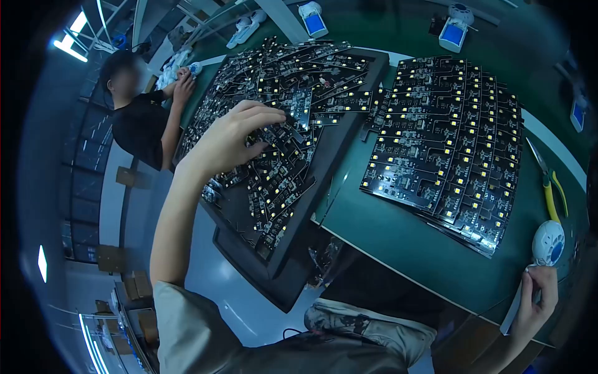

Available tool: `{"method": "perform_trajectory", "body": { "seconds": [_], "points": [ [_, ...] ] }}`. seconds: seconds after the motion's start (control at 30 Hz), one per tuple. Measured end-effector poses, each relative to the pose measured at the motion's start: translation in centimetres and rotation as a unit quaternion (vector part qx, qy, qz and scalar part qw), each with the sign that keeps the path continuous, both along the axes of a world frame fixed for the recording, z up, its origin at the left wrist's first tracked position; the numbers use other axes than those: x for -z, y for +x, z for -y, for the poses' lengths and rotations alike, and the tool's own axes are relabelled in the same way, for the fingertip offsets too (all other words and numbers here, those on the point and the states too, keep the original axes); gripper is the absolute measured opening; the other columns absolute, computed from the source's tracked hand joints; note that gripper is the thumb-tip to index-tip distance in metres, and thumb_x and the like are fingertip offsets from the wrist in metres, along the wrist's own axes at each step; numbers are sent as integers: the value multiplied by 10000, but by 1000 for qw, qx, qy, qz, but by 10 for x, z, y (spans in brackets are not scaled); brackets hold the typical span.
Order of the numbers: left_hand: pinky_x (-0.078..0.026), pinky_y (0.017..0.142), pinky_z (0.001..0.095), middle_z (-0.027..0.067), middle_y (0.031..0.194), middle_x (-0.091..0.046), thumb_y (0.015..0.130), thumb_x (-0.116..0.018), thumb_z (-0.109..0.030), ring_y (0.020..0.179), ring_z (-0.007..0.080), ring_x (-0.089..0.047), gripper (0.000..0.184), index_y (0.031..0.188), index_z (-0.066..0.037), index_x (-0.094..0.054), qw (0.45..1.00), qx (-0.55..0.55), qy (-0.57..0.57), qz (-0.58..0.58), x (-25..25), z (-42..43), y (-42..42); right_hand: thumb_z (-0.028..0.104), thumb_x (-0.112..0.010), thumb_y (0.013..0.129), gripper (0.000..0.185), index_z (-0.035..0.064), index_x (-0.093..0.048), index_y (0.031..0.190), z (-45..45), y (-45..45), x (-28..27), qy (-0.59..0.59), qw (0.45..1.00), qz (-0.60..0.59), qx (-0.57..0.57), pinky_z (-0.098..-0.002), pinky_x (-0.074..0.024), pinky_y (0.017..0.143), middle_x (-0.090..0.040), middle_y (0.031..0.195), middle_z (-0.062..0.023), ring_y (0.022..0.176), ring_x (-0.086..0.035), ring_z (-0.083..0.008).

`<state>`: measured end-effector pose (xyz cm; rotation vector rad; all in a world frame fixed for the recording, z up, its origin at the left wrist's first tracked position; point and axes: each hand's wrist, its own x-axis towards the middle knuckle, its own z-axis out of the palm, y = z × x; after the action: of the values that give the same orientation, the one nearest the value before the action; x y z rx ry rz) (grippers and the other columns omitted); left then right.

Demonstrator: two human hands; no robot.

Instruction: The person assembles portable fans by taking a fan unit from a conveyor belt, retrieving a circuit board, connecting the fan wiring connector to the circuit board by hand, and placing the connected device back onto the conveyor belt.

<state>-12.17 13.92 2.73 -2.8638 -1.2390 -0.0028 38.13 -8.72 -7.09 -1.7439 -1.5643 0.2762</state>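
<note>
My left hand (233,136) hovers over a heap of black circuit boards (268,168) with small yellow-white LEDs. Its fingers are curved, with the thumb apart from them, and nothing shows between them. The boards lie jumbled in a black tray (333,177). At the lower right, my right hand (541,299) is closed at the table edge, pinching a white strip (512,310). Just beyond its fingers sits a round white holder with a blue centre (548,242). Exactly how the strip joins the holder is unclear.
Overlapping rows of LED boards (448,143) lie on the green table (374,224). Yellow-handled pliers (549,187) rest to their right. White-and-blue holders (453,34) stand along the far side. Another person (140,112) works at the left. Cardboard boxes (112,257) stand at the lower left.
</note>
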Motion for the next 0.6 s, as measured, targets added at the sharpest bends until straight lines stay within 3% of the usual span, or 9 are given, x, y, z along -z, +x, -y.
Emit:
{"method": "perform_trajectory", "body": {
  "seconds": [0.17,0.2,0.27,0.33,0.4,0.47,0.53,0.6],
  "points": [
    [-491,996,401,103,1194,-633,695,-770,1,1141,304,-585,585,1251,-88,-612,994,-39,-38,-95,-15,-8,17,-104,-680,818,106,-40,-650,898,-10,-18,-14,25,1000,-18,3,-267,-435,685,-611,847,-117,765,-587,-194],
    [-514,909,403,100,1062,-640,677,-750,3,1035,313,-602,565,1221,-82,-623,999,-4,11,-46,-9,-10,10,-111,-686,808,114,-40,-657,893,-13,-23,-16,41,999,-18,-1,-266,-440,678,-616,845,-117,759,-593,-196],
    [-506,921,376,117,1081,-629,687,-742,8,1019,283,-613,626,1289,-92,-605,989,-143,-19,12,-22,5,21,-106,-711,784,114,-39,-676,869,-14,-29,-22,27,999,-11,24,-273,-460,661,-632,844,-116,749,-609,-196],
    [-497,926,343,104,1112,-626,728,-719,13,1006,223,-612,670,1369,-106,-568,986,-131,36,93,-15,12,4,-94,-723,773,117,-35,-686,867,-14,-35,-23,22,998,1,55,-294,-486,671,-639,845,-123,755,-628,-212],
    [-488,937,316,94,1135,-624,823,-673,-20,1004,188,-593,662,1453,-78,-478,955,-225,23,193,-11,43,-1,-79,-733,764,127,-24,-700,874,-12,-36,-23,20,997,21,67,-319,-512,694,-652,849,-130,775,-652,-243],
    [-494,947,345,108,1141,-590,973,-614,-198,1020,210,-606,616,1503,-19,-356,878,-178,-97,433,10,87,9,-74,-739,764,134,-12,-709,879,-9,-38,-18,46,996,51,64,-318,-512,693,-659,856,-120,780,-655,-242],
    [-567,771,349,166,1075,-595,979,-586,-286,836,235,-647,601,1454,14,-371,771,-183,-248,557,26,135,36,-68,-749,760,149,-3,-716,890,-2,-46,-21,18,994,55,92,-316,-513,689,-664,855,-111,772,-656,-241],
    [-562,537,360,199,964,-610,955,-580,-332,632,253,-634,531,1339,9,-447,539,-218,-489,651,47,178,103,-60,-761,757,158,1,-717,897,0,-51,-23,25,995,40,84,-312,-512,682,-670,851,-104,767,-659,-234]
  ]
}}
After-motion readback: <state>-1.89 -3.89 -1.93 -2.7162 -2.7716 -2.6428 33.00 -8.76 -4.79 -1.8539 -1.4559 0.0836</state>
